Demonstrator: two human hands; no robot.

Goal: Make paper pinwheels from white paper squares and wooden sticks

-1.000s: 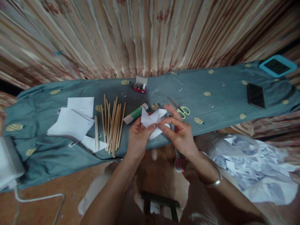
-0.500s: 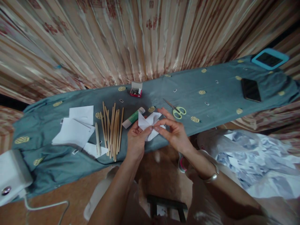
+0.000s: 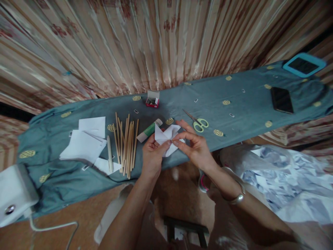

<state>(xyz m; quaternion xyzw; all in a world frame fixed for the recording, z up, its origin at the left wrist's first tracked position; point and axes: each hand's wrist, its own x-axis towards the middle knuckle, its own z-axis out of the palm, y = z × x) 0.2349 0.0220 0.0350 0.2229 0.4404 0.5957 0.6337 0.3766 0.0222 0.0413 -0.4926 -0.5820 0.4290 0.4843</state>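
Both my hands hold a folded white paper shape [image 3: 166,136] above the near edge of a board covered in blue-grey cloth [image 3: 234,104]. My left hand [image 3: 152,156] grips it from below-left with thumb and fingers closed on the paper. My right hand [image 3: 194,146] pinches its middle between thumb and forefinger. A green and white glue stick [image 3: 148,130] lies just behind the paper. Green-handled scissors [image 3: 197,122] lie to the right of my right hand.
A bundle of several wooden sticks [image 3: 126,144] and white paper sheets [image 3: 84,144] lie at left. A small red box of pins [image 3: 152,99] sits at the back. A black phone [image 3: 281,100] and a blue-framed tablet [image 3: 304,64] lie at far right. Crumpled plastic [image 3: 283,184] lies at lower right.
The view has shifted slightly; my hands stay on the folded paper with only small finger movements.
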